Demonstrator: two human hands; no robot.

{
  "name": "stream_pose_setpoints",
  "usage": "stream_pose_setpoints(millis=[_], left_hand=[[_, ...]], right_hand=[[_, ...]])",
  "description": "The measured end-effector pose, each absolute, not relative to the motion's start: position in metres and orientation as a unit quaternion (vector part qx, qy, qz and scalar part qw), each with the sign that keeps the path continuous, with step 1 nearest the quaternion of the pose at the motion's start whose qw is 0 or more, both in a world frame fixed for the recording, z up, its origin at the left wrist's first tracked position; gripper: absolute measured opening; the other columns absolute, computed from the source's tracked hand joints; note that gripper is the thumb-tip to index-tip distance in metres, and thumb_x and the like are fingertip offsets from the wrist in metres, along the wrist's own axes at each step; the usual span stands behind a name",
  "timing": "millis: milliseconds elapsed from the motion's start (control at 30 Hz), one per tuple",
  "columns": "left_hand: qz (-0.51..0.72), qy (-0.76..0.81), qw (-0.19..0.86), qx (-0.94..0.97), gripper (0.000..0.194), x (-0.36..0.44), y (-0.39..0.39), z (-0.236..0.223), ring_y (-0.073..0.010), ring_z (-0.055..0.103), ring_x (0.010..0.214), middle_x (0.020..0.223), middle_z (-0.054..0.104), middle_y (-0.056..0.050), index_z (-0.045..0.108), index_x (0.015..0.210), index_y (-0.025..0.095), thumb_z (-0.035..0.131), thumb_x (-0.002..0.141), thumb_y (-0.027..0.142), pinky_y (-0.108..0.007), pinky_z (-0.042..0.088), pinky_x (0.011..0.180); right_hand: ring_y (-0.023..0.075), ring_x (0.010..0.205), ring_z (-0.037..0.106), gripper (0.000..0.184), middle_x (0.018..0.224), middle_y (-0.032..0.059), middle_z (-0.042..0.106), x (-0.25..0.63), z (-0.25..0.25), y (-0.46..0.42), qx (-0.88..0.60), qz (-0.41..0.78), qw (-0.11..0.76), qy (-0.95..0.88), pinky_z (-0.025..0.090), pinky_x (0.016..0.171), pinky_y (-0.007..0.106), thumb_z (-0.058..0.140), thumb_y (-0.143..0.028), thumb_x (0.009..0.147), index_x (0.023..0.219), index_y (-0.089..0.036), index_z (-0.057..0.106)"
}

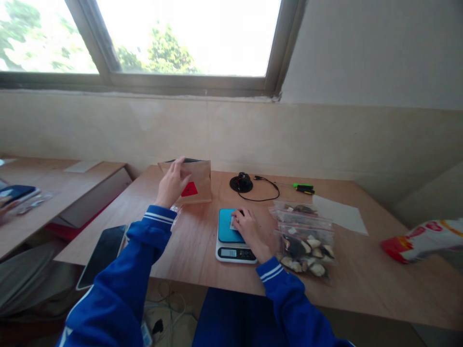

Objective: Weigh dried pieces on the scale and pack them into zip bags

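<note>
My left hand (pixel 173 185) is raised in front of a brown paper bag (pixel 200 178) with a red label. Its fingers reach up to the bag's top edge, thumb apart from them; whether they touch the paper I cannot tell. Over the blue pan of a kitchen scale (pixel 224 226), my right hand (pixel 249 227) has its fingers closed on a small whitish piece (pixel 232 222), mostly hidden, with something dark beside it. The scale's display is lit. Just right of that hand lie clear zip bags (pixel 307 246) filled with dark and pale chunks.
A black round-based device (pixel 241 183) with a cable stands behind the scale. Green and yellow-black tools (pixel 304 188), a paper sheet (pixel 342 214) and a red-white package (pixel 423 241) lie rightward. A dark tablet (pixel 103 255) overhangs the left edge. Another person's hand (pixel 5 207) shows at far left.
</note>
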State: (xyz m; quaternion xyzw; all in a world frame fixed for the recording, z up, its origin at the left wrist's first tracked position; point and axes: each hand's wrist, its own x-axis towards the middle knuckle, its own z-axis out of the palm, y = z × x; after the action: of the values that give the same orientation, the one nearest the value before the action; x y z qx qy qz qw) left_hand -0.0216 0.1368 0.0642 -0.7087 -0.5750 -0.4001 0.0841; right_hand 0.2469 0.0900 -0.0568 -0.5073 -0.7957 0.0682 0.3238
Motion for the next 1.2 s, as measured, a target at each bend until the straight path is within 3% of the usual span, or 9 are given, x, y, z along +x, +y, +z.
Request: stream_pose_setpoints(millis=[100, 167, 300, 400, 567, 700, 967, 1200], left_hand=[[-0.441, -0.561, 0.095, -0.695, 0.024, -0.016, 0.136, 0.054, -0.0198, 0.061, 0.096, 0.123, 0.052, -0.009, 0.06, 0.11, 0.021, 0.055, 0.088, 0.029, -0.033, 0.054, 0.079], [-0.471, -0.529, 0.125, -0.695, 0.015, -0.008, 0.126, 0.046, -0.0163, 0.06, 0.089, 0.114, 0.052, -0.007, 0.063, 0.095, 0.02, 0.056, 0.089, 0.032, -0.03, 0.053, 0.075], [-0.464, -0.495, 0.159, -0.717, 0.013, 0.012, 0.1, 0.034, -0.0139, 0.058, 0.089, 0.102, 0.053, -0.004, 0.064, 0.095, 0.022, 0.054, 0.091, 0.029, -0.025, 0.05, 0.073], [-0.458, -0.481, 0.142, -0.734, 0.014, 0.025, 0.089, 0.027, -0.0132, 0.057, 0.088, 0.097, 0.054, -0.003, 0.064, 0.098, 0.023, 0.052, 0.093, 0.027, -0.024, 0.049, 0.074], [-0.485, -0.463, 0.087, -0.737, 0.016, 0.035, 0.087, 0.02, -0.0124, 0.055, 0.083, 0.096, 0.052, -0.003, 0.064, 0.101, 0.022, 0.051, 0.093, 0.025, -0.023, 0.049, 0.071], [-0.52, -0.423, 0.084, -0.737, 0.013, 0.036, 0.085, 0.017, -0.0119, 0.056, 0.084, 0.096, 0.053, -0.003, 0.065, 0.094, 0.02, 0.053, 0.091, 0.019, -0.024, 0.051, 0.073], [-0.556, -0.403, 0.092, -0.721, 0.018, 0.04, 0.067, 0.005, -0.0117, 0.057, 0.081, 0.093, 0.052, -0.002, 0.069, 0.092, 0.022, 0.053, 0.09, 0.015, -0.024, 0.051, 0.069], [-0.557, -0.422, 0.102, -0.708, 0.017, 0.039, 0.071, 0.005, -0.0125, 0.056, 0.082, 0.092, 0.051, -0.004, 0.066, 0.081, 0.019, 0.052, 0.091, 0.018, -0.024, 0.052, 0.07]], right_hand=[[0.0208, 0.095, 0.058, 0.016, 0.1, 0.0069, 0.06, 0.249, -0.045, 0.085, -0.489, 0.135, 0.432, -0.745, 0.047, 0.087, 0.035, 0.05, -0.018, 0.087, 0.092, -0.02, 0.064], [0.0197, 0.094, 0.059, 0.012, 0.096, 0.0059, 0.062, 0.248, -0.029, 0.082, -0.461, 0.175, 0.522, -0.696, 0.047, 0.087, 0.034, 0.052, -0.019, 0.086, 0.089, -0.02, 0.064], [0.0149, 0.08, 0.062, 0.009, 0.093, 0.0042, 0.067, 0.234, 0.022, 0.081, -0.394, 0.286, 0.65, -0.584, 0.05, 0.073, 0.028, 0.059, -0.028, 0.085, 0.086, -0.02, 0.062], [0.0135, 0.086, 0.062, 0.012, 0.096, 0.0036, 0.067, 0.216, 0.061, 0.088, -0.314, 0.33, 0.698, -0.553, 0.05, 0.074, 0.025, 0.06, -0.032, 0.085, 0.086, -0.021, 0.061], [0.0109, 0.081, 0.061, 0.015, 0.098, 0.0019, 0.066, 0.19, 0.099, 0.104, -0.197, 0.416, 0.596, -0.658, 0.051, 0.073, 0.024, 0.059, -0.035, 0.086, 0.089, -0.021, 0.06], [0.0116, 0.081, 0.06, 0.014, 0.091, 0.001, 0.065, 0.181, 0.098, 0.119, -0.187, 0.35, 0.504, -0.767, 0.048, 0.075, 0.024, 0.059, -0.029, 0.084, 0.091, -0.017, 0.064], [0.0143, 0.096, 0.059, 0.01, 0.099, 0.0036, 0.062, 0.177, 0.089, 0.128, -0.165, 0.214, 0.502, -0.822, 0.047, 0.089, 0.03, 0.055, -0.023, 0.088, 0.089, -0.019, 0.063], [0.0151, 0.097, 0.057, 0.014, 0.1, 0.0059, 0.063, 0.181, 0.091, 0.129, -0.09, 0.103, 0.39, -0.911, 0.047, 0.091, 0.031, 0.051, -0.019, 0.091, 0.091, -0.019, 0.066]])
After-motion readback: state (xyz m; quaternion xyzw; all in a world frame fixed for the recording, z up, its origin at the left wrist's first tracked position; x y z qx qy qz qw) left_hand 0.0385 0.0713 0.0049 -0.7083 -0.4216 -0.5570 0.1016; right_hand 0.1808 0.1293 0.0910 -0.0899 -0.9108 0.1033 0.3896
